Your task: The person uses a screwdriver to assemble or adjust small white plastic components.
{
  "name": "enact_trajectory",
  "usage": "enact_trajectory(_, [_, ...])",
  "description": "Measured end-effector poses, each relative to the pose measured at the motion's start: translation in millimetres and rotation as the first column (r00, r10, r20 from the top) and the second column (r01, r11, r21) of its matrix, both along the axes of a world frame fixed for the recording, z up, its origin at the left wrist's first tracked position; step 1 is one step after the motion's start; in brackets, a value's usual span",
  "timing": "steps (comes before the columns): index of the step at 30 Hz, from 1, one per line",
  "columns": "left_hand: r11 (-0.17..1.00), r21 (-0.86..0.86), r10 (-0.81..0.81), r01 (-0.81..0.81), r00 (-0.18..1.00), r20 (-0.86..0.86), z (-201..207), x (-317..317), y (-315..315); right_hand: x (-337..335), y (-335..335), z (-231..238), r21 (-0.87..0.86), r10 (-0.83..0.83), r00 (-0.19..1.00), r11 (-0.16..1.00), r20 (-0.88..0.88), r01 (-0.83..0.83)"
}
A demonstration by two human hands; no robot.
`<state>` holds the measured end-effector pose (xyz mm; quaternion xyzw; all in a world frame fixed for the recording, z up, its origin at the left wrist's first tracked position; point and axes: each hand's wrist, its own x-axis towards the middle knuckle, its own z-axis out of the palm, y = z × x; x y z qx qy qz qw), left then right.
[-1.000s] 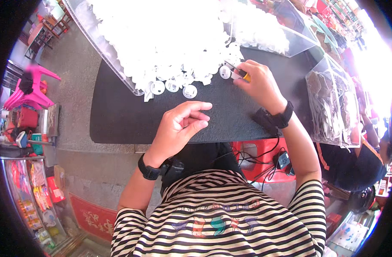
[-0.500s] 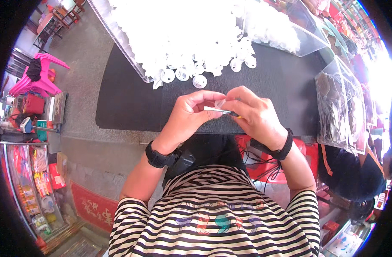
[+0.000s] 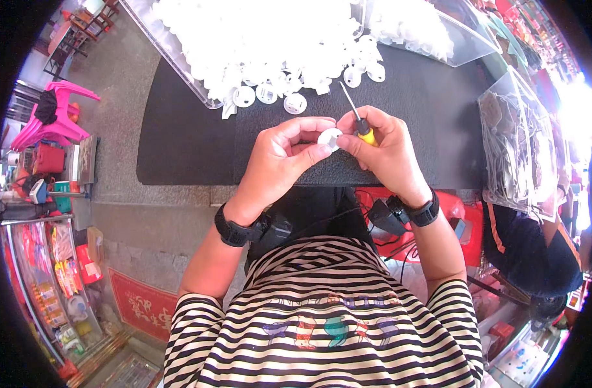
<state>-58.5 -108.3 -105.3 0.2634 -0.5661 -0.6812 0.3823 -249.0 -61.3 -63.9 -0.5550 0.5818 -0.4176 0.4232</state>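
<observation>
Head view: left hand and right hand meet over the near edge of the black mat, both pinching 1 small white disc between fingertips. Right hand also grips a yellow-handled screwdriver, shaft pointing up and away from the mat's near edge. Pile of white parts lies at the mat's far edge, clear bag at its right end.
</observation>
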Motion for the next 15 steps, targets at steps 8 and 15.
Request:
enact_trajectory(8, [0.999, 0.049, -0.013, 0.015, 0.999, -0.030, 1, 1, 2, -2, 2, -7, 0.125, 0.013, 0.958, 0.991, 0.287, -0.051])
enact_trajectory(15, [0.999, -0.006, 0.050, -0.050, 0.998, -0.027, -3, 4, 2, 6, 7, 1, 0.102, 0.002, 0.983, 0.995, 0.182, -0.021])
